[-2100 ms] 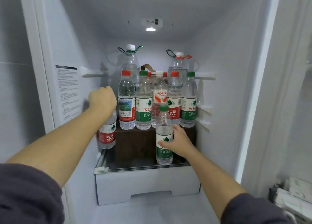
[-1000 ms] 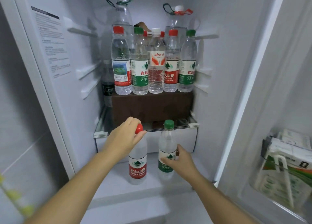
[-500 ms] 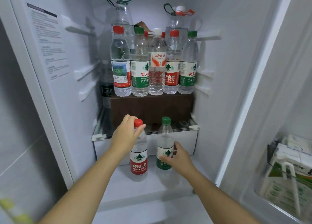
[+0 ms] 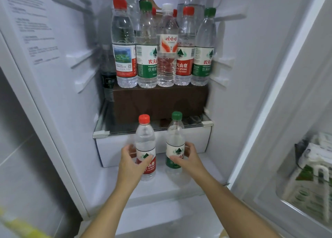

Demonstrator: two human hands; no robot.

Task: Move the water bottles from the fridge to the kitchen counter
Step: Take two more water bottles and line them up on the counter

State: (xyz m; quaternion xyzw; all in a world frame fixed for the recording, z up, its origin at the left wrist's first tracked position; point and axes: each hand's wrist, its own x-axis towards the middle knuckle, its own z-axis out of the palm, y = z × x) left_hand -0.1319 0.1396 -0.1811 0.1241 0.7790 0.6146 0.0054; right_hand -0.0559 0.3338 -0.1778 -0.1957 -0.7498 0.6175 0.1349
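My left hand [image 4: 131, 163] grips the label of a red-capped water bottle [image 4: 145, 140]. My right hand [image 4: 186, 159] holds a green-capped water bottle [image 4: 175, 139] around its green label. Both bottles are upright, side by side, in front of the white drawer [image 4: 111, 148] low in the open fridge. Several more water bottles [image 4: 166, 45] stand in a row on a brown box [image 4: 159, 103] above. Larger bottles behind them are mostly hidden.
A dark bottle [image 4: 107, 76] stands left of the brown box, against the fridge's left wall. The glass shelf [image 4: 125, 128] edge runs just behind the two held bottles. The open door at right holds cartons [image 4: 310, 176] in its bin.
My left hand has slid from the red cap down to the bottle's label. Both bottles stay low in front of the drawer after coming off the glass shelf.
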